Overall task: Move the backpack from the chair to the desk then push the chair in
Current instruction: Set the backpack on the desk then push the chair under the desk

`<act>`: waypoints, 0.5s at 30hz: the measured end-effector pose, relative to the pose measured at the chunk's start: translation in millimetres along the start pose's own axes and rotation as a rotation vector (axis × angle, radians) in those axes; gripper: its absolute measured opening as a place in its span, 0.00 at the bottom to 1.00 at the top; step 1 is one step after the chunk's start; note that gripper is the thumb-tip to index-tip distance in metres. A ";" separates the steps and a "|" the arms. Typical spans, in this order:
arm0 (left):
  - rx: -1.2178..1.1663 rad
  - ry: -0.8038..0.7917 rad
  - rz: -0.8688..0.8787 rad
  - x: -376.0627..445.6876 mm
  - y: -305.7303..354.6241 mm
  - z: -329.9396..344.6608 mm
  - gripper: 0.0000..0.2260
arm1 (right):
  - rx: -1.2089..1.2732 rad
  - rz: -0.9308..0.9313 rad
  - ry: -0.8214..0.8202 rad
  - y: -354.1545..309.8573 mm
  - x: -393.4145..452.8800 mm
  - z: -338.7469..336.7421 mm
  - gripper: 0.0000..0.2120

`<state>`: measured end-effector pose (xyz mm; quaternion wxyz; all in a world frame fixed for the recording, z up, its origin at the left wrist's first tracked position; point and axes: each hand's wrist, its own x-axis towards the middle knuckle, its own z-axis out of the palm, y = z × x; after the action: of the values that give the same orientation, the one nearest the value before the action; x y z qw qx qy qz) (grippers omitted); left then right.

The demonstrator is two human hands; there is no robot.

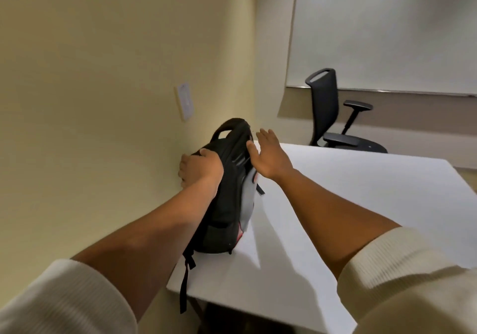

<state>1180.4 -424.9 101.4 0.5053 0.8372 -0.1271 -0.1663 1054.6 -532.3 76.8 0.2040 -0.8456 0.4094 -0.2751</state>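
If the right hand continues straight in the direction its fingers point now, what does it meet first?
Probably the wall behind the desk. The open right hand points up and away, beside the backpack's top; nothing else shows in that line, though depth is unclear.

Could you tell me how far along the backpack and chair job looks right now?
The black fabric backpack already stands on the white desk. The left hand grips it; the open right hand steadies it. The black office chair isn't pushed in.

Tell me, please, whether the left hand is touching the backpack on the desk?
Touching: in the head view, the left hand is curled over the backpack, fingers wrapped around its wall-side edge.
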 end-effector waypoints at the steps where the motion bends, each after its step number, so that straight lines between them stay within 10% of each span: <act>1: 0.056 -0.022 0.076 -7.9 0.6 -1.8 0.26 | -0.035 0.021 0.009 -0.3 -12.1 -5.7 0.29; 15: 0.353 -0.302 0.861 -157.0 -2.0 34.7 0.22 | -0.287 0.191 0.177 43.5 -158.7 -114.7 0.27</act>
<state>1023.1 -392.1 108.1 0.3545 0.7480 -0.5598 -0.0378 875.3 -443.6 92.5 0.0698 -0.7957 0.5392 -0.2668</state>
